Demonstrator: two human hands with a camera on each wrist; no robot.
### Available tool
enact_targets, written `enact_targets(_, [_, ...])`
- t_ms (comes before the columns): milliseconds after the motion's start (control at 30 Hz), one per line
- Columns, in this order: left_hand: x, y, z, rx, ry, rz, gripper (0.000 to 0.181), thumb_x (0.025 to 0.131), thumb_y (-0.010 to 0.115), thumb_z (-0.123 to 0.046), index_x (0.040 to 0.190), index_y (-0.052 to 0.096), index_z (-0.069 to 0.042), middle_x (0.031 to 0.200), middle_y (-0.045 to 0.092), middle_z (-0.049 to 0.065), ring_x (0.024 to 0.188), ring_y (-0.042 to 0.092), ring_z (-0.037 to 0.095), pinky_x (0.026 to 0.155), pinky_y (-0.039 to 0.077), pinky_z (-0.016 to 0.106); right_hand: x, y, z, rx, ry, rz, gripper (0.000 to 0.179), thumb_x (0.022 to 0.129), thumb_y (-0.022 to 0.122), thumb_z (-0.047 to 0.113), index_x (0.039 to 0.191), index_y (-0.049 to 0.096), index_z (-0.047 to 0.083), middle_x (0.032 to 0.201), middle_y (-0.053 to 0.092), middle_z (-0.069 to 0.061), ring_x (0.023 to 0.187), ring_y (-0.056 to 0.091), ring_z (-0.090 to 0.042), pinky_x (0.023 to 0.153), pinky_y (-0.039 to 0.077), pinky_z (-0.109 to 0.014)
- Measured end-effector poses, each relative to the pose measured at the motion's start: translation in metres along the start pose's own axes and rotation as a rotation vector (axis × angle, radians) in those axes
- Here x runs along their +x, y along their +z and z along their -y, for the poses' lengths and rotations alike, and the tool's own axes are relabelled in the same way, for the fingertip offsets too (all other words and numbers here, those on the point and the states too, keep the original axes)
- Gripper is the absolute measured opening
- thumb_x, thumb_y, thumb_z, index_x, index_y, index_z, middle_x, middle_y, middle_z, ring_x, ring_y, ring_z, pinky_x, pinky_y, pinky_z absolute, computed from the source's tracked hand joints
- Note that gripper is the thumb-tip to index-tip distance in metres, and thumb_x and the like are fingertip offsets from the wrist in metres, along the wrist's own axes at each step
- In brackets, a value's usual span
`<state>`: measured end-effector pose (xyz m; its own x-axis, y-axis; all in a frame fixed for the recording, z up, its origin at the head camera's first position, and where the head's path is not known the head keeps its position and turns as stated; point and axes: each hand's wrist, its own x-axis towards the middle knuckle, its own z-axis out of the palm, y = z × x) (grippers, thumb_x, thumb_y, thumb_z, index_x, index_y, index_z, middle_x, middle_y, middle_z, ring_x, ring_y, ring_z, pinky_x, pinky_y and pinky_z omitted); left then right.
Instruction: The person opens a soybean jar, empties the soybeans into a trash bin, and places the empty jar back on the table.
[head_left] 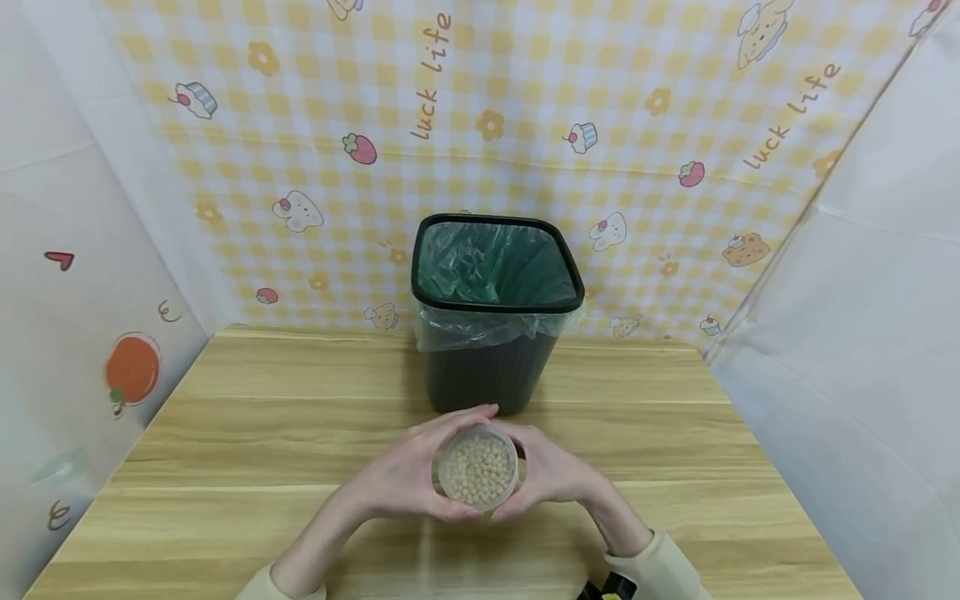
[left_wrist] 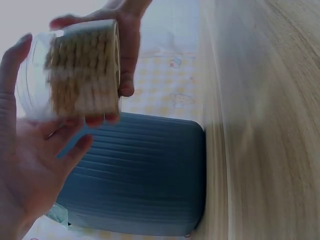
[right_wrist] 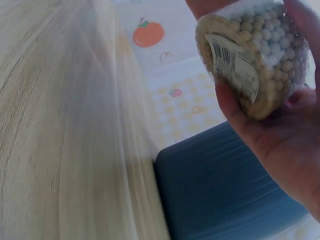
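Checked cloth (head_left: 495, 187): words "luck life" legible, printed in two places. Jar (right_wrist: 274, 50): white label (right_wrist: 232, 67) on one end bears a barcode; its small print cannot be read.

wooden table (head_left: 247, 450) | light, streaked grain | on it: dark bin (head_left: 480, 367), upright, near back edge
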<state>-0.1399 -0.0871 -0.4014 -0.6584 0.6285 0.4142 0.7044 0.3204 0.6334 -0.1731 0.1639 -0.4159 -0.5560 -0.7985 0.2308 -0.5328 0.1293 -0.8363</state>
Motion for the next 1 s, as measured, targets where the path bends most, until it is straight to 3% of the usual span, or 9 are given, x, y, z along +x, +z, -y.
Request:
enact_targets(267, [0.002,0.006,-0.002,0.112,-0.032,-0.138,0.098,0.070,0.090,-0.050,0.152,0.046,-0.018,0.156,0.052,-0.005,0.139,0.056,0.018,0.108,0.052,0.047,0.001,0.002,0.007,-0.099,0.035,-0.132,0.097,0.066,0.096,0.021,0.150,0.048,0.017,0.140,0.064,-0.005,0.124,0.061,-0.014,0.105,0.051,-0.034])
enact_targets(567, [0.005,0.011,-0.004,0.144,-0.175,-0.239,0.094,0.071,0.088,-0.056,0.148,0.049,-0.018,0.148,0.059,-0.007,0.132,0.061,0.015,0.100,0.055,0.045,0.004,0.015,0.015,-0.335,0.101,-0.363,0.092,0.065,0.095,0.029,0.144,0.049,0.021,0.137,0.062,0.003,0.121,0.062,-0.015,0.099,0.055,-0.038])
enact_targets(667, [0.005,0.009,-0.006,0.132,-0.211,-0.214,0.097,0.071,0.088,-0.057,0.151,0.046,-0.020,0.151,0.056,-0.008,0.135,0.058,0.017,0.102,0.054,0.048,0.005,0.016,0.015,-0.309,0.106,-0.374,0.092,0.066,0.096,0.031,0.144,0.049,0.022,0.137,0.062,0.004,0.121,0.062,-0.015,0.097,0.055,-0.037])
enact_targets(767, [0.003,0.003,-0.007,0.044,-0.202,-0.160,0.101,0.074,0.088,-0.051,0.157,0.038,-0.023,0.159,0.048,-0.007,0.144,0.051,0.019,0.108,0.049,0.052,0.005,0.013,0.014,-0.182,0.092,-0.333,0.090,0.067,0.096,0.027,0.144,0.051,0.022,0.137,0.063,0.001,0.120,0.062,-0.013,0.097,0.054,-0.033])
enact_targets(867, [0.000,-0.007,-0.004,-0.120,-0.148,-0.087,0.099,0.081,0.085,-0.041,0.162,0.030,-0.024,0.164,0.040,-0.007,0.149,0.044,0.019,0.115,0.043,0.051,0.003,0.007,0.012,-0.021,0.059,-0.261,0.088,0.069,0.095,0.023,0.146,0.051,0.018,0.138,0.063,-0.005,0.121,0.061,-0.013,0.101,0.051,-0.030])
enact_targets(1000, [-0.003,-0.017,0.002,-0.318,-0.042,0.031,0.090,0.089,0.080,-0.031,0.163,0.028,-0.023,0.168,0.035,-0.006,0.153,0.038,0.016,0.122,0.035,0.037,0.000,0.002,0.009,0.158,-0.005,-0.135,0.089,0.075,0.091,0.039,0.148,0.049,0.012,0.140,0.063,-0.011,0.125,0.060,-0.012,0.108,0.047,-0.029])
